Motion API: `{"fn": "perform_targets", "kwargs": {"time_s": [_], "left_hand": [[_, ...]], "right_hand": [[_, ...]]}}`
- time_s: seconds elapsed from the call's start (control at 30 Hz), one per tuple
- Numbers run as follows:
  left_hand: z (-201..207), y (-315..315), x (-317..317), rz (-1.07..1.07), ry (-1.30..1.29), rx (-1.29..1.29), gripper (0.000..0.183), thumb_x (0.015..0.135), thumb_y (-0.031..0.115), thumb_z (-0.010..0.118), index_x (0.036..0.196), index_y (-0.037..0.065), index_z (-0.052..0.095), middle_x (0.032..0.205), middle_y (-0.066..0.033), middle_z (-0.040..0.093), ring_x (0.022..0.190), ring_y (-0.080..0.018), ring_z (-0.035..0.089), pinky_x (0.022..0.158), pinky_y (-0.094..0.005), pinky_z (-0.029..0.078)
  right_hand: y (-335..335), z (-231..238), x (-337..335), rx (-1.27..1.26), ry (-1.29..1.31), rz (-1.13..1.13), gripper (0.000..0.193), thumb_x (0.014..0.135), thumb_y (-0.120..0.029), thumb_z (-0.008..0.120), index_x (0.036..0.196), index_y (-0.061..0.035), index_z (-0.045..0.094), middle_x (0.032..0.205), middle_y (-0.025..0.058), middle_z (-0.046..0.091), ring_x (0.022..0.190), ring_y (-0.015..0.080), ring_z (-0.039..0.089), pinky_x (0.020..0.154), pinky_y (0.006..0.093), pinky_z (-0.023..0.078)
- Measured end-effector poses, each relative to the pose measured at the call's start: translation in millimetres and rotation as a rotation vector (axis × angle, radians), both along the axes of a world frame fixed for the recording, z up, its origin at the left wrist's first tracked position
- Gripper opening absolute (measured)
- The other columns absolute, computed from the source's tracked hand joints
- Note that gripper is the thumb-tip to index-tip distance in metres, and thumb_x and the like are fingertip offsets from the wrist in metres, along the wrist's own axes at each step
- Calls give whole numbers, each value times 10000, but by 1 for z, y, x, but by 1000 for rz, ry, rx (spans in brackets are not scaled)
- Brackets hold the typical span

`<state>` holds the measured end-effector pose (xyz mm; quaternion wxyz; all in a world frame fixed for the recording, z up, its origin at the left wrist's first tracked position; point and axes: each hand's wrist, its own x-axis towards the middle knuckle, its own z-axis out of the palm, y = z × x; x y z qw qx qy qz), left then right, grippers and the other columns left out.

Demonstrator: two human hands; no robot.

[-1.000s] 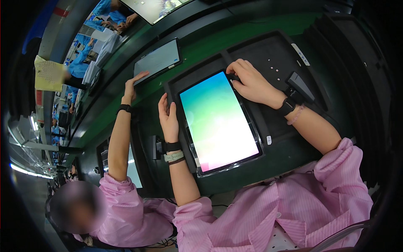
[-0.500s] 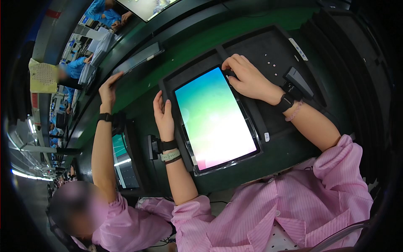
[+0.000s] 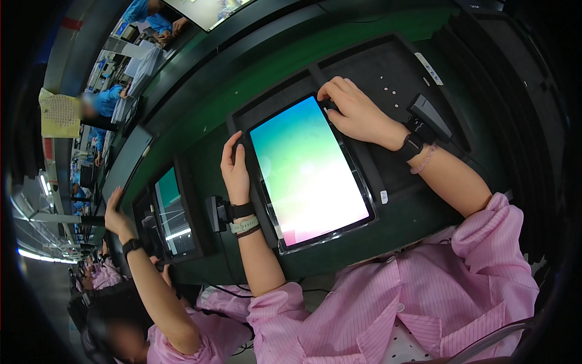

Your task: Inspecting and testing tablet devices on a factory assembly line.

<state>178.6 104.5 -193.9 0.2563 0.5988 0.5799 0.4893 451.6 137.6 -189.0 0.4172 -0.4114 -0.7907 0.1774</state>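
A tablet [image 3: 309,176] with a lit blue, green and white screen lies in a black tray [image 3: 267,104]. My right hand [image 3: 357,112] is at the tablet's upper right corner, its fingers bent over the edge and the thumb close by. My left hand [image 3: 236,170] is beside the tablet's left edge, fingers loosely curved with a gap to the thumb. Nothing shows in that hand. A clear film or sleeve edge sticks out along the tablet's lower rim. Both wrists wear black straps with small dark devices.
Several tiny pale pieces [image 3: 394,93] lie in the tray's right part. Stacked black trays [image 3: 479,79] stand at the right. On the left, a co-worker's hand [image 3: 117,213] touches a flat dark panel [image 3: 127,158], near another tablet [image 3: 176,209] in a tray.
My hands and the tablet stay almost still. The co-worker's hand and the flat panel have moved left and toward the near side, uncovering more of the second tablet.
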Motion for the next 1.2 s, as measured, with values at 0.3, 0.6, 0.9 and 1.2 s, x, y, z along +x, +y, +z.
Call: {"fn": "perform_targets", "kwargs": {"time_s": [0.3, 0.6, 0.9, 1.2], "left_hand": [[2, -1, 1, 8, -6, 25, 274, 886, 64, 482, 1146, 43, 567, 827, 56, 523, 647, -21, 366, 607, -174, 310], [11, -11, 13, 10, -170, -111, 418, 825, -33, 523, 1229, 66, 494, 1226, -65, 501, 1102, -135, 456, 938, -263, 345], [-8, 0, 7, 77, -142, -49, 517, 770, -65, 534, 1255, 77, 423, 1126, -123, 493, 960, -147, 526, 818, -259, 429], [-9, -1, 4, 103, -60, -48, 495, 792, -35, 480, 1270, 48, 383, 1174, -142, 462, 963, -152, 527, 800, -252, 425]], "right_hand": [[1, 5, 0, -77, 107, 32, 220, 740, -17, 470, 957, 0, 504, 923, 141, 489, 932, 296, 468, 826, 376, 406], [11, -1, 13, -385, 342, 61, 135, 737, 14, 486, 849, -23, 551, 859, 37, 504, 741, 119, 480, 700, 239, 405], [8, -13, 22, -495, 603, 89, 70, 790, -11, 510, 817, -42, 566, 825, -9, 530, 754, 64, 478, 710, 202, 378], [11, 5, 22, -701, 655, 97, 108, 796, -5, 489, 841, -27, 584, 843, 23, 588, 826, 87, 537, 778, 213, 412]]}}
